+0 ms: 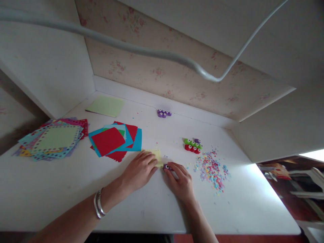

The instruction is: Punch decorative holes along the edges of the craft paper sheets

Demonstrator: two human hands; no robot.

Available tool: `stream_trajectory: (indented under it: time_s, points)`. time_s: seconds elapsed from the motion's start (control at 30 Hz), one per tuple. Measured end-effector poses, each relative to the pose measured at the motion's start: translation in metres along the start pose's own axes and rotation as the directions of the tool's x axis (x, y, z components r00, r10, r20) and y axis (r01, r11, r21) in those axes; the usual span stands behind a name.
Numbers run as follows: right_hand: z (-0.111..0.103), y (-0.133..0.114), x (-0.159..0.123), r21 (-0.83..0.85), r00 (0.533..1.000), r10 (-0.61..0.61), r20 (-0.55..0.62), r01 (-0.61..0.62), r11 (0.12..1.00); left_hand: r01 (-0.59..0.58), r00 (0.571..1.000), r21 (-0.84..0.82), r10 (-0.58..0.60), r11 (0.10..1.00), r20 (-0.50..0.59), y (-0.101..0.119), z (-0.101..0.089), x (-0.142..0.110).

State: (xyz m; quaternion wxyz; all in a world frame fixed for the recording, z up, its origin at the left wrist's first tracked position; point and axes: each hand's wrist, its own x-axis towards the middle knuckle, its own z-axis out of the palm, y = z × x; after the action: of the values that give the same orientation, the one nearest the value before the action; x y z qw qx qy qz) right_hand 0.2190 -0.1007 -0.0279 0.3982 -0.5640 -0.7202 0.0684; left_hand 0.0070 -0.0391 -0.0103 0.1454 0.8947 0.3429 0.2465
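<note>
My left hand (139,169) lies flat on a pale yellow paper square (157,156) on the white table (76,189), fingers stretched over it. My right hand (181,182) is curled around a small purple punch (166,166) pressed at the yellow paper's right edge. A silver bangle sits on my left wrist.
Red and blue paper squares (115,141) lie fanned left of my hands. A stack of punched-edge papers (54,140) sits far left, a green sheet (105,106) behind it. Green, red and purple punches (192,145), more purple punches (164,113) and scattered confetti (212,168) lie to the right.
</note>
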Motion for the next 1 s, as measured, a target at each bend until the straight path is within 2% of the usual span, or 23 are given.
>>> stream_trajectory:
  time_s: [0.17, 0.43, 0.73, 1.0]
  points:
    - [-0.003, 0.002, 0.003, 0.042, 0.995, -0.021, 0.096, 0.017, 0.999, -0.036, 0.999, -0.017, 0.036, 0.999, 0.036, -0.003, 0.002, 0.001]
    - [-0.008, 0.005, 0.003, 0.092, 0.986, 0.058, 0.154, -0.073, 0.993, -0.046, 0.996, -0.059, 0.051, 0.997, 0.079, -0.005, 0.004, 0.001]
    - [-0.012, 0.006, 0.002, 0.140, 0.980, 0.122, 0.156, -0.145, 0.980, -0.022, 0.995, -0.080, 0.030, 0.997, 0.100, -0.008, 0.003, 0.001]
    - [-0.013, 0.004, 0.004, 0.165, 0.980, 0.100, 0.174, -0.130, 0.978, -0.021, 0.992, -0.071, 0.029, 0.997, 0.120, -0.008, 0.002, 0.001]
